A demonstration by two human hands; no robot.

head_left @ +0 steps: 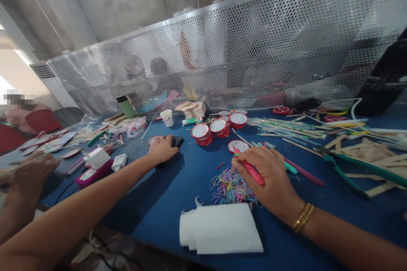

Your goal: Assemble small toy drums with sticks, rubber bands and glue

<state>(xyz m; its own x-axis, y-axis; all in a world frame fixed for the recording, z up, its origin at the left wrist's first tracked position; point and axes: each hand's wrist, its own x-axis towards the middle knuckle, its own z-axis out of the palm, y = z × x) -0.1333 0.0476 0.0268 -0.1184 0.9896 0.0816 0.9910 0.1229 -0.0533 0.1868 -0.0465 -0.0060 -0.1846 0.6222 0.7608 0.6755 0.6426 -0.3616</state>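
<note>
My left hand reaches across the blue table with its fingers curled over a dark, flat phone, most of which lies under the hand. In my right hand is a slim pink-red pen, pinched between thumb and fingers; its exact kind is hard to make out. Below this hand lies a pile of colourful rubber bands. A folded white cloth sits at the near edge. Just beyond the pen is a round white disc with a red rim.
Red-and-white round tubs stand near a paper cup. Green-handled pliers and wooden sticks lie right. White chargers lie left, beside another person's hand. A perforated metal screen runs behind.
</note>
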